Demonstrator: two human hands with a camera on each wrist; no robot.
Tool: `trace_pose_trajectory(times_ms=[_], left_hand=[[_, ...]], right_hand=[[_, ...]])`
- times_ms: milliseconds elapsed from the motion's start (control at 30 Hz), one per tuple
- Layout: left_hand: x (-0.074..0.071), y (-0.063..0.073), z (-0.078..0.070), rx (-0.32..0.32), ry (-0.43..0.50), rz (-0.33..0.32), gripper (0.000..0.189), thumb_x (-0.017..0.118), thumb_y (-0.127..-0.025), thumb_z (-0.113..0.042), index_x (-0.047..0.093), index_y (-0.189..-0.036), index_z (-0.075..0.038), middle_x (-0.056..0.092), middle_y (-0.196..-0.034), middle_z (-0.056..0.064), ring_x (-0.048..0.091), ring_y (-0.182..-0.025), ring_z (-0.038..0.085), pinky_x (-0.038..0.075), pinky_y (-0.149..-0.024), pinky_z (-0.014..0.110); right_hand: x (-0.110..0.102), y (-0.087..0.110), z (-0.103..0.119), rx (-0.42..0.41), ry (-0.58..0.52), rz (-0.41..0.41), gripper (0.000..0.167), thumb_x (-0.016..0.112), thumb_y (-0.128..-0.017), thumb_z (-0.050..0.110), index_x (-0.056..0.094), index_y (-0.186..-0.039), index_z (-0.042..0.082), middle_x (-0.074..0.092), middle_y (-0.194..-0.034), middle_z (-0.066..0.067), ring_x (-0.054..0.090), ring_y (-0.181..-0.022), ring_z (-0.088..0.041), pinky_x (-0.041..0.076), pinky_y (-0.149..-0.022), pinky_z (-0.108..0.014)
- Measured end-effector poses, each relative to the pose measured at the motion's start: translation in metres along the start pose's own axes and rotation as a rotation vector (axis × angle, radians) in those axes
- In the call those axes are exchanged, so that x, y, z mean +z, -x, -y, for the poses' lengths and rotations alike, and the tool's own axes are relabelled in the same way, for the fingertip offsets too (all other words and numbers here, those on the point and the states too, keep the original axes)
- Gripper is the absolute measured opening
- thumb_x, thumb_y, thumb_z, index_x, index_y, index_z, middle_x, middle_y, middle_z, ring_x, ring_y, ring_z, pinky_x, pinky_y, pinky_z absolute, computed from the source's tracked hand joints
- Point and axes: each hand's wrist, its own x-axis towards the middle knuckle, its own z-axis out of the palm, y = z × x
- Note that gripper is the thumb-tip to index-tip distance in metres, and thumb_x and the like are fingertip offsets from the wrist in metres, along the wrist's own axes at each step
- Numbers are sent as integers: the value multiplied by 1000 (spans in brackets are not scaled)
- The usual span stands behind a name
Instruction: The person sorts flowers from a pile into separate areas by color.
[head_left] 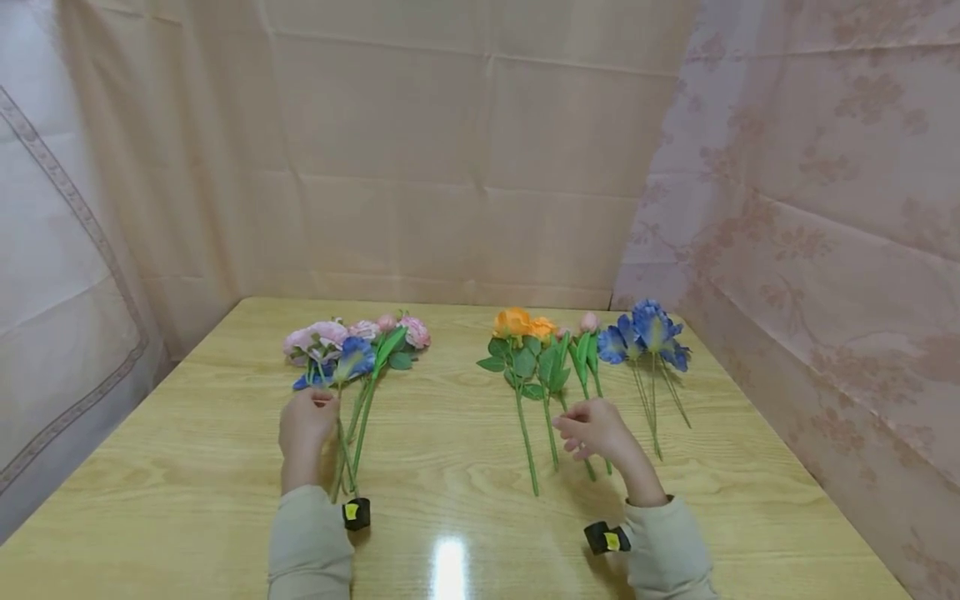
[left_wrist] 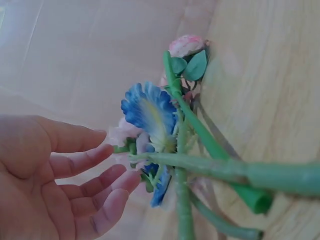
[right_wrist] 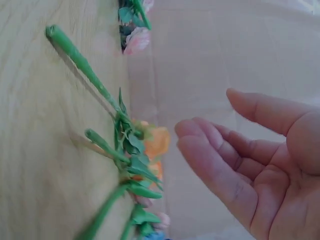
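On the left of the table lies a bunch of artificial flowers: pale pink blooms (head_left: 318, 337), a blue iris-like flower (head_left: 356, 360) on top, and deeper pink blooms (head_left: 415, 332) at its right. My left hand (head_left: 307, 421) is beside the stems, just below the blue flower. In the left wrist view its fingers (left_wrist: 107, 182) are loosely bent with nothing gripped, fingertips close to the blooms. My right hand (head_left: 600, 429) hovers over the stems of the right-hand flowers, thumb and fingers apart. Nearest it are orange roses (head_left: 513, 323) and pink tulips (head_left: 589, 322) with green leaves.
Several blue flowers (head_left: 651, 329) lie at the far right of the wooden table (head_left: 442, 433). Beige curtain (head_left: 450, 167) hangs behind the table, patterned cloth (head_left: 832, 250) on the right. Each wrist carries a small black device, left (head_left: 363, 514) and right (head_left: 597, 537).
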Motion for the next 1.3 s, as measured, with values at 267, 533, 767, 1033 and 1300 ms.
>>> trace_pose_trajectory(times_ms=[267, 533, 767, 1033, 1300], left_hand=[[5, -6, 4, -46, -4, 54, 37, 47, -87, -18, 48, -117, 3, 52, -112, 26, 49, -100, 43, 41, -74, 49], [10, -8, 8, -74, -44, 92, 37, 48, -87, -18, 42, -118, 3, 43, -121, 31, 41, -108, 47, 38, -78, 54], [10, -7, 10, -45, -115, 75, 17, 51, -85, -15, 56, -83, 1, 57, -92, 22, 53, -82, 37, 43, -58, 44], [11, -3, 5, -41, -115, 88, 33, 45, -82, -9, 31, -52, -14, 30, -52, 2, 32, -51, 18, 26, -42, 28], [11, -1, 7, -49, -80, 16, 24, 41, -76, -4, 33, -55, -10, 40, -59, 10, 40, -57, 25, 31, -44, 33]], right_hand=[[2, -4, -6, -36, -94, 30, 31, 55, -89, 14, 57, -101, -14, 60, -75, -14, 61, -64, -27, 51, -53, -37], [1, -8, -13, -33, -150, 60, 32, 55, -89, 13, 54, -102, -16, 59, -75, -14, 61, -64, -26, 52, -57, -40], [1, -6, -15, -59, -170, 72, 33, 54, -90, 12, 52, -103, -18, 59, -75, -13, 61, -64, -25, 51, -58, -42], [2, -6, -18, -65, -160, 82, 32, 53, -90, 12, 53, -103, -17, 59, -75, -16, 61, -64, -27, 51, -56, -40], [3, -6, -19, -51, -164, 88, 31, 52, -90, 10, 53, -102, -18, 59, -75, -17, 61, -63, -28, 51, -56, -40]])
